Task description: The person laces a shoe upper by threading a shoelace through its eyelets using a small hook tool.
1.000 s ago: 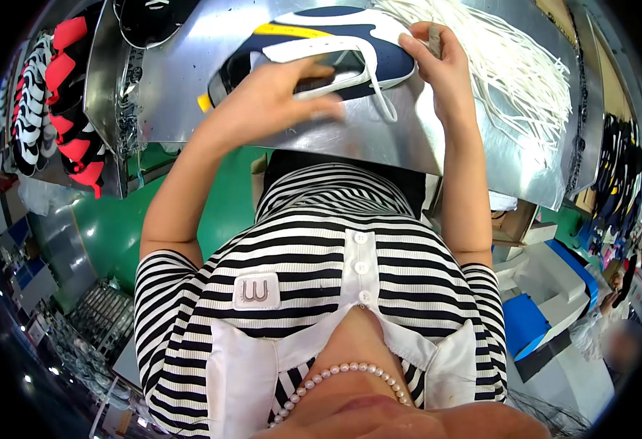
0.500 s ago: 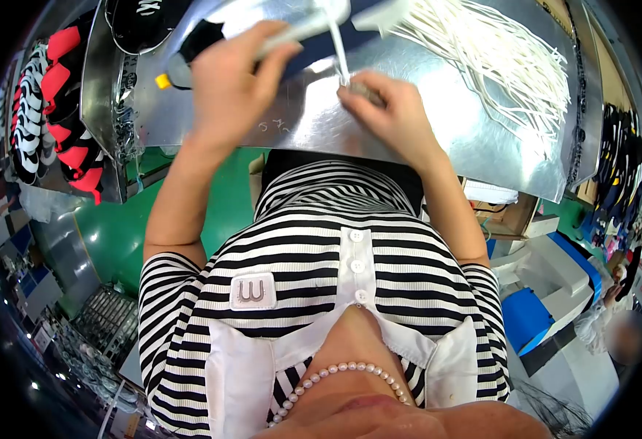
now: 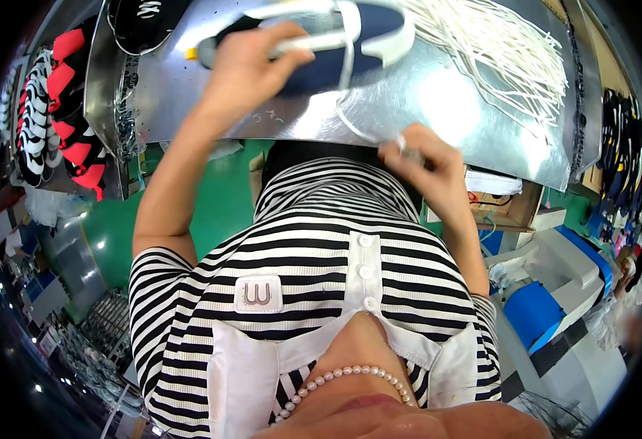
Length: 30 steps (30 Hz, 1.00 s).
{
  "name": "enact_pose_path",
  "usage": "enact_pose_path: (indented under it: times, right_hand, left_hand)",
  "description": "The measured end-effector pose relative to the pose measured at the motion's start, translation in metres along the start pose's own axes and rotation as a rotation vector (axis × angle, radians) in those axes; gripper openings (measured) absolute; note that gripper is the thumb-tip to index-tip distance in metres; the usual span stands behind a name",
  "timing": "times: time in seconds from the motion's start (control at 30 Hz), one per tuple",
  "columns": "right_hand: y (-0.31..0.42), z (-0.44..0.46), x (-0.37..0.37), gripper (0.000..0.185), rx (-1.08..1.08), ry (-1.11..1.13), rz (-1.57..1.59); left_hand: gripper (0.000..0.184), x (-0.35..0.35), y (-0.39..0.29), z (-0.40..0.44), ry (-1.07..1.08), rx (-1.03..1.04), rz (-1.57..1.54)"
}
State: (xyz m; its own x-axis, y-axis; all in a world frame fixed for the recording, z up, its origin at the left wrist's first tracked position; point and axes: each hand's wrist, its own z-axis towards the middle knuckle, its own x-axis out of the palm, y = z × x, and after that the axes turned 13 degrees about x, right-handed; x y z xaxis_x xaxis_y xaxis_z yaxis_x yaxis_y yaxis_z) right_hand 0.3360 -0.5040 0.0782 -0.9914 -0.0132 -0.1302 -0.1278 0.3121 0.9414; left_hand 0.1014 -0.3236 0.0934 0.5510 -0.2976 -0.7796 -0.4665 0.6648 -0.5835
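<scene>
My left hand (image 3: 255, 69) is closed on the white edge of a navy and white shoe upper (image 3: 313, 77), held just above the metal table. The upper is blurred by motion and partly covered by my fingers. A white shoelace (image 3: 346, 117) runs from it down to my right hand (image 3: 427, 161), whose fingers are pinched on its end near the table's front edge. Something small and greyish shows among those fingers, too blurred to name.
A heap of loose white laces (image 3: 496, 58) lies on the right of the metal table (image 3: 189, 110). A black shoe (image 3: 145, 22) sits at the back left. Red, black and white pieces (image 3: 72, 110) are stacked beyond the left edge. A blue and white machine (image 3: 547, 293) stands at right.
My right hand has moved right and toward my body, drawing the lace out longer. My left hand and the upper have shifted slightly right and away from me.
</scene>
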Motion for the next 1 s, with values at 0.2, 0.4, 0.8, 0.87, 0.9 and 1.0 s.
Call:
enact_pose_path:
  times: [0.2, 0.4, 0.8, 0.87, 0.9, 1.0]
  right_hand:
    - [0.018, 0.080, 0.017, 0.018, 0.002, -0.150, 0.218]
    - [0.016, 0.147, 0.040, 0.017, -0.179, -0.234, 0.310]
    - [0.018, 0.141, 0.018, 0.024, 0.062, -0.247, 0.215]
    - [0.000, 0.135, 0.009, 0.026, -0.124, -0.424, -0.056]
    - [-0.002, 0.130, 0.007, 0.029, -0.321, -0.598, -0.334]
    - [0.000, 0.108, 0.004, 0.019, -0.221, -0.462, -0.265]
  left_hand:
    - [0.026, 0.012, -0.005, -0.003, 0.251, -0.011, 0.150]
    - [0.027, 0.008, -0.018, 0.011, 0.122, 0.165, 0.168]
    - [0.026, 0.039, -0.002, 0.038, 0.234, -0.053, 0.211]
    - [0.024, 0.040, -0.003, 0.039, 0.213, -0.059, 0.187]
    - [0.024, 0.041, -0.003, 0.039, 0.221, -0.064, 0.180]
    - [0.027, 0.044, -0.002, 0.041, 0.234, -0.078, 0.228]
